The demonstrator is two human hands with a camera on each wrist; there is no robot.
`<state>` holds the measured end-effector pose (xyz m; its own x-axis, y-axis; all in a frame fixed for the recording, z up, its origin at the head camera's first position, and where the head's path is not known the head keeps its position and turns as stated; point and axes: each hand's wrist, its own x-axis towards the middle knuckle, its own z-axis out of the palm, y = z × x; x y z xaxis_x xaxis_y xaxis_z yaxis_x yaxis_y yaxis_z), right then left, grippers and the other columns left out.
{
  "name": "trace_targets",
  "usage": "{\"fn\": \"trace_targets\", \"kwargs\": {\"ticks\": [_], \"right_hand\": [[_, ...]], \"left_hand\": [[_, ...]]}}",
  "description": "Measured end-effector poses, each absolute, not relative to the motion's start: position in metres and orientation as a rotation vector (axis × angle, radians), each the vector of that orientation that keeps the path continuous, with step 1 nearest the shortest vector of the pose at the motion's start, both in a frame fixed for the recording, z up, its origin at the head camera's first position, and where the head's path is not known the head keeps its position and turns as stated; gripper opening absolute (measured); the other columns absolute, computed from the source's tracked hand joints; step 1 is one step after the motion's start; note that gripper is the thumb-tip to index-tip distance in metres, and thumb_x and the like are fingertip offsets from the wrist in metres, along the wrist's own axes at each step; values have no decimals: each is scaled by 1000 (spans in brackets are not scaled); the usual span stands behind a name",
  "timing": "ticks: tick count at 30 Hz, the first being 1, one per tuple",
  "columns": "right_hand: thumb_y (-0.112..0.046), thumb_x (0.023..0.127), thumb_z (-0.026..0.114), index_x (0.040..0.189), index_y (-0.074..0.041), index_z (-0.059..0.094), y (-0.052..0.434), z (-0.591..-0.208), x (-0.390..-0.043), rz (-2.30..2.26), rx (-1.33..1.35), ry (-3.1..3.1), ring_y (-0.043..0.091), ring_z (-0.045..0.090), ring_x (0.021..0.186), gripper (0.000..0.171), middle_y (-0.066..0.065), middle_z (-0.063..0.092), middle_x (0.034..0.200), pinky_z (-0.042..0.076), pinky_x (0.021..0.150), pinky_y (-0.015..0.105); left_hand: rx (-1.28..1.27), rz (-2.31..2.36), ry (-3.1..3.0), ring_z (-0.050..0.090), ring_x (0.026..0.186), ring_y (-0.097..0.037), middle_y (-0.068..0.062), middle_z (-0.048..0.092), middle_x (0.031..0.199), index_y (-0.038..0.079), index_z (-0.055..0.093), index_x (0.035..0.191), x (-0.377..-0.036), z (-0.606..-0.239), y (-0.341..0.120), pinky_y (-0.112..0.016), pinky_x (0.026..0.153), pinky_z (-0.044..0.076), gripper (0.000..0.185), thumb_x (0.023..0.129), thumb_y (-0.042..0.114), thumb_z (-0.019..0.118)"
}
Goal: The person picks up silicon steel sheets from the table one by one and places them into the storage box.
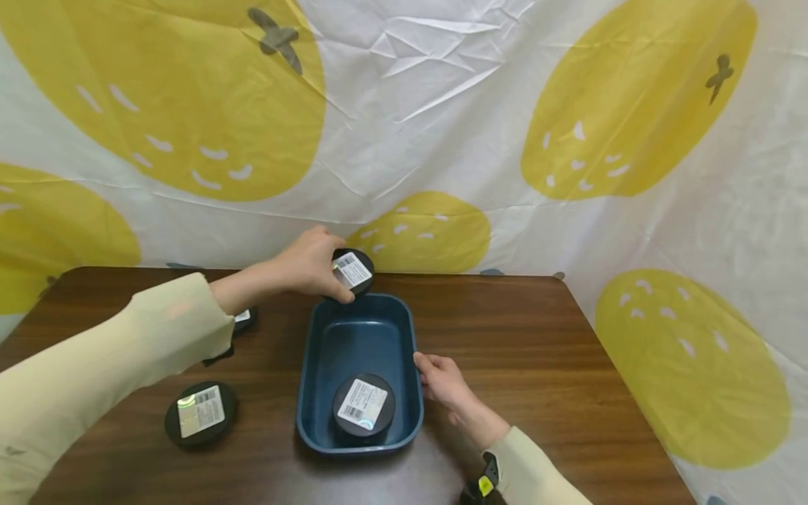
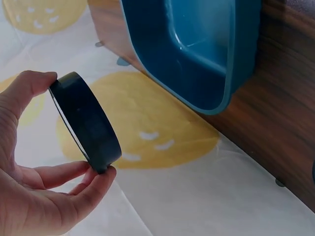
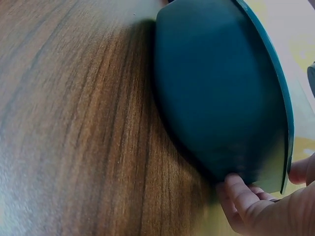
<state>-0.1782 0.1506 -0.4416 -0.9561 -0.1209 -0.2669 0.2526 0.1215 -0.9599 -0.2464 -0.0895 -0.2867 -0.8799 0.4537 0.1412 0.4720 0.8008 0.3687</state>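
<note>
Four round black tins with white labels show in the head view, and one of them, the held tin, sits a little left of the frame's centre, just above the far end of the blue tray. The left hand has it in a pinching grip: the left wrist view shows the held tin on edge, the thumb curled over its upper rim and the fingers curled under its lower rim, with the tray's far wall near it in the upper right of that frame. The right hand rests at the tray's right side, below centre; in the right wrist view its fingertips press on the outer wall of the tray near the bottom right of the frame while the thumb hooks over the rim, so this grip is closed lightly on the tray's edge. A second tin lies flat inside the tray at its near end, label up. A third tin lies on the brown wooden surface in the lower left of the frame, well apart from the tray. A fourth tin is mostly hidden behind the cream left sleeve. A white cloth with yellow fruit shapes hangs behind the surface.
</note>
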Motion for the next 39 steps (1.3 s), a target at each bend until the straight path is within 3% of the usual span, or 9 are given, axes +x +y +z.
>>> {"fn": "trace_targets", "kwargs": {"ticks": [13,21,30,39], "right_hand": [[-19,99,44,117,19,51,149,-438,-179,-1917,129,2111,15,63,78,43,18,67,90,53,74,33],[-19,99,45,114,18,53,151,-436,-179,-1918,137,2118,13,61,71,41,4,60,74,53,70,30],[-22,99,45,118,17,53,154,-436,-177,-1885,156,2137,14,63,75,43,8,65,82,53,76,34],[-22,99,45,119,18,52,153,-439,-175,-1894,159,2124,18,64,80,44,19,67,92,53,78,37]], "left_hand": [[-778,-574,-3045,48,87,-29,-21,51,102,-9,58,118,-252,-300,-71,-38,70,44,74,59,28,82],[-831,-469,-3107,48,82,-26,-18,49,98,-5,58,115,-251,-309,-62,-34,62,44,70,61,32,81],[-886,-424,-3122,49,77,-24,-14,47,89,-4,60,104,-254,-326,-54,-34,61,44,63,58,33,82],[-848,-356,-3184,50,76,-24,-16,47,94,-4,58,107,-254,-342,-47,-36,63,47,67,58,34,84]]}}
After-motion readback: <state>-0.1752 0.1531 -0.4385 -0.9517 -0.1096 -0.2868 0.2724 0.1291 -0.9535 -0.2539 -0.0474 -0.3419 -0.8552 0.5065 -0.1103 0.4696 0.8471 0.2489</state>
